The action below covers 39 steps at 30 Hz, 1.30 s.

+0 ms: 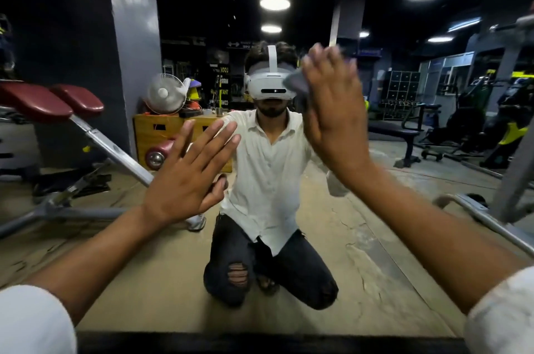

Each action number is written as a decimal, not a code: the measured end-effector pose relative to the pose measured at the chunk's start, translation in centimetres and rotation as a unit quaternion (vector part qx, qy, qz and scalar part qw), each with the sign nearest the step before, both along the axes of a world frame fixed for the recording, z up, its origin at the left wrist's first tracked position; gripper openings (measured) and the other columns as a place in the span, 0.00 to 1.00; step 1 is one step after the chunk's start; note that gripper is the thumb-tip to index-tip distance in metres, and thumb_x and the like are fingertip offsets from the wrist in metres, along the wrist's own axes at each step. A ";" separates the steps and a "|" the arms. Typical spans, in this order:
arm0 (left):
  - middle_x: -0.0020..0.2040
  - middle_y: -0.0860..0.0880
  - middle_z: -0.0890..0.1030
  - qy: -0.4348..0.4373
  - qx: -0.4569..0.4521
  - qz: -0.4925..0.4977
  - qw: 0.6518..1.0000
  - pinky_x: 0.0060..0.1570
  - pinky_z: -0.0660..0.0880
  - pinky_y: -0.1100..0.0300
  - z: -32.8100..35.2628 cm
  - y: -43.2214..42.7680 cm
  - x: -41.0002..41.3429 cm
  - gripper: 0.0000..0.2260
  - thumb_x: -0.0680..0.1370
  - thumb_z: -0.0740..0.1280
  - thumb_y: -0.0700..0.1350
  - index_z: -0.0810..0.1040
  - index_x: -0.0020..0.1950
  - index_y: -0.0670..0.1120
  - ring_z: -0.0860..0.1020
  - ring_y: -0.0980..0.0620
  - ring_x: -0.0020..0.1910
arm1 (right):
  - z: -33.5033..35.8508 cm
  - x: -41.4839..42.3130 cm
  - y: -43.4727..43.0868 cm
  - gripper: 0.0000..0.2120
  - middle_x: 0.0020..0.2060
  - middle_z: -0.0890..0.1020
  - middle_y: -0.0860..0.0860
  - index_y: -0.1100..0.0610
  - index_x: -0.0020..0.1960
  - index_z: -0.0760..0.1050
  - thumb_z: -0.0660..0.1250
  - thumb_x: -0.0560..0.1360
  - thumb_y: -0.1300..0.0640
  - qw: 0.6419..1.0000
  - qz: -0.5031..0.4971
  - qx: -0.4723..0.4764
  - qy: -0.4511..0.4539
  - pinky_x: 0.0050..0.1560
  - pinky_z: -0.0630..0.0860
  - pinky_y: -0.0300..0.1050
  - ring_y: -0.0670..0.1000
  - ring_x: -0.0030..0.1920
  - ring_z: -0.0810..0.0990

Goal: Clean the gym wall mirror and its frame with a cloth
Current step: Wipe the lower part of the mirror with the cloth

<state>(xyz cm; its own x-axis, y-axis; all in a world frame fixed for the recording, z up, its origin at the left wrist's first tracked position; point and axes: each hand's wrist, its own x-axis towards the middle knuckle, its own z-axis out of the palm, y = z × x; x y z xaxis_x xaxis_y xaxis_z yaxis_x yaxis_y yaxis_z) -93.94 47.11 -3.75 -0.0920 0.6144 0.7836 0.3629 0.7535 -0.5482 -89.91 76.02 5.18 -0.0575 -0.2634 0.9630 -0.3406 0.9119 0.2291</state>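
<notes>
While the left hand (185,180) lies flat, fingers spread, on the wall mirror (361,238), the right hand (332,111) presses a grey cloth (294,80) against the glass with straight fingers, well above the black bottom frame (260,342).

Red-padded bench (52,105) at left — white fan (165,92) atop a wooden box (161,134)

Mirror (361,238) fills the view, with its black frame (260,342) along the mirror's bottom edge. Left hand (185,180) lies flat on the mirror left of centre, fingers spread. Right hand (332,111) is higher on the mirror, its straight fingers pressing a grey cloth (294,83) to the glass (cloth mostly hidden behind the palm). A kneeling person is reflected mid-mirror.
</notes>
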 end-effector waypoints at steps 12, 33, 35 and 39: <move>0.87 0.41 0.54 0.040 -0.008 -0.007 0.999 0.82 0.56 0.35 8.4 6.0 0.0 0.33 0.85 0.59 0.52 0.54 0.87 0.42 0.53 0.42 0.86 | -8.3 1.1 5.7 0.27 0.82 0.63 0.55 0.58 0.82 0.64 0.64 0.85 0.55 0.931 -0.020 0.359 -0.056 0.82 0.59 0.62 0.56 0.83 0.59; 0.87 0.41 0.53 0.031 -0.004 -0.040 0.999 0.82 0.54 0.35 8.3 6.1 -0.3 0.32 0.86 0.56 0.53 0.54 0.87 0.42 0.51 0.41 0.87 | 10.2 1.9 5.3 0.26 0.83 0.61 0.54 0.57 0.84 0.59 0.54 0.87 0.55 0.991 -0.066 -0.114 0.014 0.85 0.47 0.54 0.54 0.85 0.53; 0.87 0.41 0.53 0.036 0.000 -0.037 0.999 0.82 0.54 0.35 8.1 6.1 -0.4 0.32 0.85 0.56 0.53 0.55 0.87 0.42 0.51 0.42 0.87 | 10.2 1.7 4.7 0.26 0.83 0.61 0.55 0.58 0.84 0.58 0.53 0.87 0.56 0.979 -0.034 -0.197 0.032 0.84 0.49 0.58 0.54 0.85 0.53; 0.87 0.41 0.54 0.049 0.006 -0.036 0.998 0.82 0.56 0.35 8.0 6.3 -0.3 0.33 0.84 0.59 0.52 0.55 0.87 0.43 0.53 0.41 0.86 | 6.1 0.5 2.0 0.26 0.84 0.60 0.55 0.58 0.84 0.59 0.56 0.87 0.56 0.998 -0.052 -0.035 -0.002 0.85 0.46 0.58 0.56 0.85 0.52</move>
